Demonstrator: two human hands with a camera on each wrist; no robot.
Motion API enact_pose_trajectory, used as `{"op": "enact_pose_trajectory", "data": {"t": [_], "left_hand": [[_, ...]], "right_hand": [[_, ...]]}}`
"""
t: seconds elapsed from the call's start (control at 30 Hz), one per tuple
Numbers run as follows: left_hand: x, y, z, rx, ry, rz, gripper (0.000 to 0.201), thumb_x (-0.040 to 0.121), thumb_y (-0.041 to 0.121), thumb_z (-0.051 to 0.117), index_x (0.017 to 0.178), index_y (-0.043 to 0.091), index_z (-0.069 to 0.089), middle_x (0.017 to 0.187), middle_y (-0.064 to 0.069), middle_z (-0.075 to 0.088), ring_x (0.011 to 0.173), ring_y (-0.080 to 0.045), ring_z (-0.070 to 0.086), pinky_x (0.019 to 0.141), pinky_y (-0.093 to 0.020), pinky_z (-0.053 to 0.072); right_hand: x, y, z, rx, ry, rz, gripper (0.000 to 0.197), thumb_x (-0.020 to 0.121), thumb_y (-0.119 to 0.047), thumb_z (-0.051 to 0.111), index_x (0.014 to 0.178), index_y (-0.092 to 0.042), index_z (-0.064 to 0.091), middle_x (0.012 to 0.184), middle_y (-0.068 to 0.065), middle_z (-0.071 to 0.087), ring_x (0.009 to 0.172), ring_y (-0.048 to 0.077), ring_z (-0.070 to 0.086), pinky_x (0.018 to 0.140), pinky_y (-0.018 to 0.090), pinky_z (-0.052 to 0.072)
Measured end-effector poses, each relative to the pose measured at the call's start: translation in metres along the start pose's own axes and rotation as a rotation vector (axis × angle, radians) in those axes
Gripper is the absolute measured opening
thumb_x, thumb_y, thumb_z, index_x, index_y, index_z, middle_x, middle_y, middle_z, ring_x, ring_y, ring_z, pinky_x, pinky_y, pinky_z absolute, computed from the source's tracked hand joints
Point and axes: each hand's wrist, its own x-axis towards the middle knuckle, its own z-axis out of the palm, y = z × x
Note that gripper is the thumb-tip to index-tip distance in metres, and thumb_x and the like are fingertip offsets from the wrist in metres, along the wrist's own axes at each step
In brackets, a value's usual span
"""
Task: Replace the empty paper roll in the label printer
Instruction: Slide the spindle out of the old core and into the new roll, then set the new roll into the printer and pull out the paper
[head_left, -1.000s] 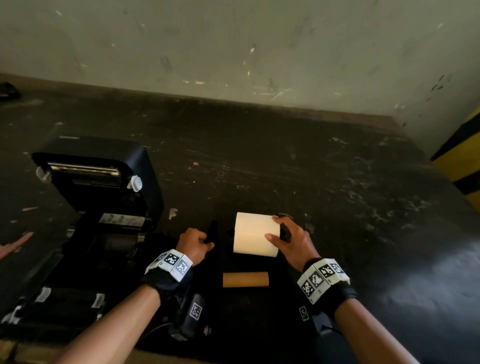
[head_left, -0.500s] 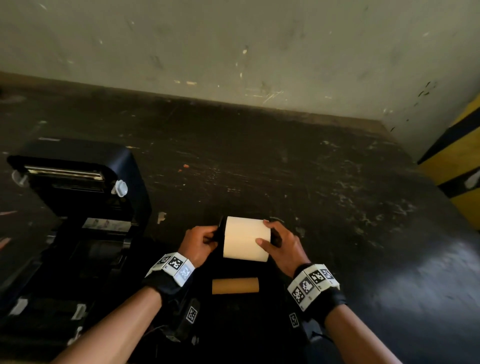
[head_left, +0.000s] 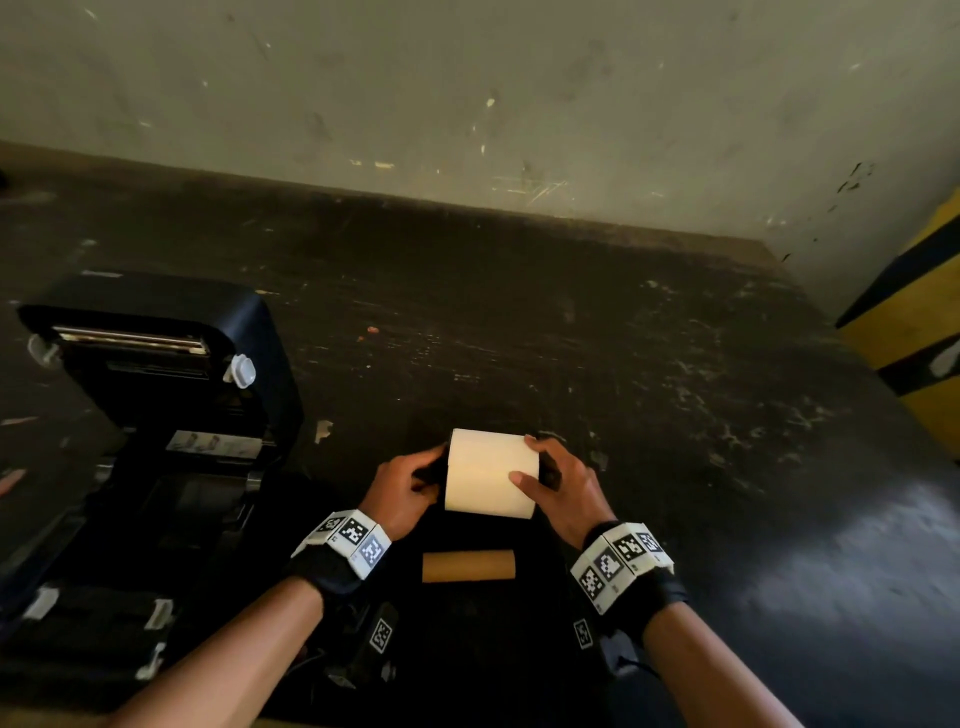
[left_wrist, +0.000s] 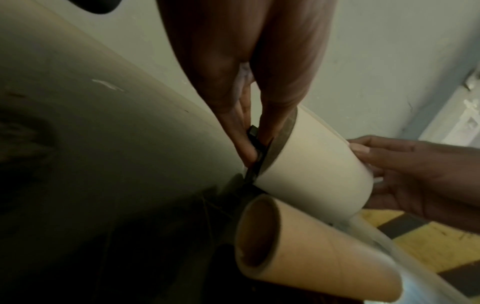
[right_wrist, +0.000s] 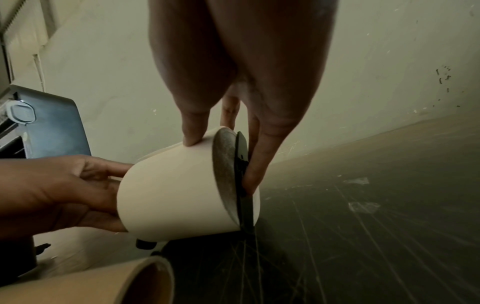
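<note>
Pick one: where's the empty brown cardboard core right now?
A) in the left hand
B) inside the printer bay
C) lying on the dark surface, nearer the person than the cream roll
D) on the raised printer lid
C: the cardboard core lies loose on the surface, below the cream roll that both hands hold.

New paper roll (head_left: 491, 474): cream, full, lying on its side with its axis left to right, held between both hands near the front of the dark tabletop (head_left: 649, 389). A black flange sits against each end face. Empty cardboard core (head_left: 468, 566): brown, hollow, lying on its side just in front of the roll, parallel to it. Label printer (head_left: 156, 415): black, at the left, lid raised, roll bay exposed.
</note>
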Motion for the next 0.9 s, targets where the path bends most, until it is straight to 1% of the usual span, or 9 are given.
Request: {"op": "enact_pose_trajectory", "data": {"t": [0.1, 0.2, 0.33, 0.37, 0.43, 0.5, 0.6, 0.77, 0.9], "left_hand": [[-0.001, 0.004, 0.001, 0.006, 0.024, 0.020, 0.061, 0.080, -0.011, 0.052, 0.133, 0.019, 0.044, 0.136, -0.005, 0.050, 0.124, -0.016, 0.046, 0.099, -0.027, 0.040], [0.000, 0.007, 0.001, 0.010, 0.014, -0.011, 0.063, 0.083, -0.006, 0.047, 0.137, 0.026, 0.037, 0.142, -0.003, 0.045, 0.127, -0.016, 0.044, 0.108, -0.036, 0.037], [-0.001, 0.012, -0.001, -0.112, -0.037, -0.074, 0.060, 0.090, 0.013, 0.041, 0.126, 0.060, 0.031, 0.112, 0.005, 0.055, 0.106, -0.020, 0.055, 0.097, -0.047, 0.047], [-0.002, 0.014, 0.000, -0.112, -0.046, -0.060, 0.055, 0.092, 0.020, 0.041, 0.122, 0.064, 0.032, 0.111, 0.004, 0.056, 0.107, -0.020, 0.055, 0.097, -0.048, 0.047], [-0.004, 0.017, -0.001, -0.050, -0.046, -0.037, 0.043, 0.091, 0.034, 0.048, 0.126, 0.056, 0.036, 0.128, -0.001, 0.055, 0.112, -0.014, 0.054, 0.101, -0.042, 0.045], [-0.004, 0.018, -0.001, 0.043, -0.035, -0.014, 0.051, 0.083, 0.041, 0.060, 0.130, 0.044, 0.040, 0.130, -0.002, 0.056, 0.112, -0.012, 0.056, 0.100, -0.038, 0.046], [-0.002, 0.019, -0.003, 0.091, -0.060, -0.025, 0.067, 0.072, 0.033, 0.075, 0.131, 0.036, 0.043, 0.125, -0.006, 0.060, 0.107, -0.016, 0.060, 0.094, -0.041, 0.051], [-0.001, 0.020, -0.004, 0.117, -0.089, -0.054, 0.069, 0.072, 0.030, 0.075, 0.131, 0.038, 0.041, 0.125, -0.007, 0.058, 0.105, -0.018, 0.061, 0.092, -0.042, 0.052], [-0.012, 0.023, -0.004, 0.147, -0.068, -0.026, 0.066, 0.075, 0.032, 0.073, 0.133, 0.035, 0.041, 0.122, -0.005, 0.060, 0.099, -0.014, 0.060, 0.091, -0.033, 0.052]], "right_hand": [[-0.002, -0.001, 0.000, -0.004, 0.004, 0.011, 0.051, 0.086, -0.037, 0.062, 0.133, -0.031, 0.042, 0.142, 0.006, 0.047, 0.127, 0.025, 0.047, 0.104, 0.043, 0.042], [-0.002, -0.003, -0.001, -0.010, -0.003, 0.016, 0.052, 0.086, -0.037, 0.062, 0.133, -0.031, 0.041, 0.142, 0.006, 0.047, 0.126, 0.025, 0.047, 0.105, 0.044, 0.041], [-0.004, -0.002, 0.000, -0.019, 0.007, 0.011, 0.050, 0.086, -0.037, 0.062, 0.132, -0.033, 0.042, 0.139, 0.005, 0.050, 0.124, 0.024, 0.049, 0.102, 0.041, 0.043], [-0.005, -0.003, 0.000, -0.016, 0.012, 0.010, 0.050, 0.086, -0.037, 0.062, 0.131, -0.033, 0.042, 0.138, 0.005, 0.051, 0.122, 0.023, 0.051, 0.101, 0.040, 0.044], [-0.006, -0.004, -0.001, -0.014, 0.008, 0.008, 0.050, 0.087, -0.036, 0.061, 0.132, -0.032, 0.042, 0.134, 0.006, 0.053, 0.118, 0.022, 0.053, 0.099, 0.038, 0.045], [-0.007, -0.004, -0.002, -0.031, 0.005, 0.012, 0.050, 0.087, -0.037, 0.061, 0.132, -0.032, 0.041, 0.131, 0.006, 0.055, 0.117, 0.022, 0.054, 0.096, 0.035, 0.045], [-0.007, -0.002, 0.001, -0.028, 0.006, 0.036, 0.050, 0.086, -0.039, 0.060, 0.132, -0.033, 0.041, 0.128, 0.006, 0.057, 0.114, 0.022, 0.055, 0.096, 0.037, 0.046], [-0.005, -0.006, 0.000, -0.006, 0.021, 0.068, 0.053, 0.078, -0.040, 0.069, 0.125, -0.040, 0.045, 0.131, 0.007, 0.053, 0.118, 0.023, 0.052, 0.098, 0.046, 0.048], [-0.014, -0.010, 0.001, -0.001, 0.015, 0.096, 0.060, 0.071, -0.039, 0.076, 0.123, -0.044, 0.046, 0.135, 0.006, 0.048, 0.120, 0.021, 0.050, 0.099, 0.045, 0.048]]}}
